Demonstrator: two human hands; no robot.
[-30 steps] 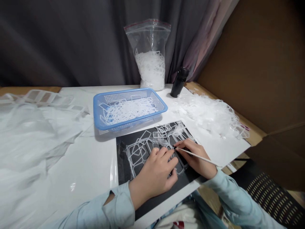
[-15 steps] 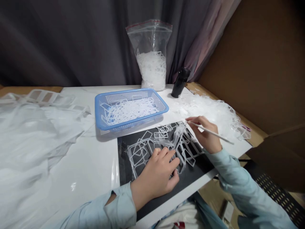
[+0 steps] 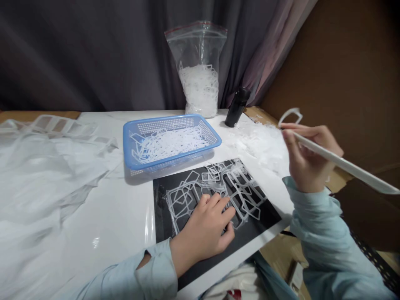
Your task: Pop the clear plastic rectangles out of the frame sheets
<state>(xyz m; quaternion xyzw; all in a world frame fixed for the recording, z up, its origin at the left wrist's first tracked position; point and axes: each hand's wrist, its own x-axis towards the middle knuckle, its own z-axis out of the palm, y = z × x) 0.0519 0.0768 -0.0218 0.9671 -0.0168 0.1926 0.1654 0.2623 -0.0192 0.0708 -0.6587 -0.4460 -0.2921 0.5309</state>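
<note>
One blue rectangular plastic basket (image 3: 175, 157) holding white frames (image 3: 171, 143); behind it, part-filled clear bag (image 3: 201, 89); before, left hand (image 3: 208, 227) loosely spread; rightward, right hand (image 3: 312, 156) pinching slim white tool (image 3: 359, 170).

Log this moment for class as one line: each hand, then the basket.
left hand: resting on plastic frames over black mat | right hand: off mat, gripping white stick | blue basket: holding white pieces

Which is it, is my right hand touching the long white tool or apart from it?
Touching: the head view shows the right hand gripping the long white tool between thumb and fingers.
</note>
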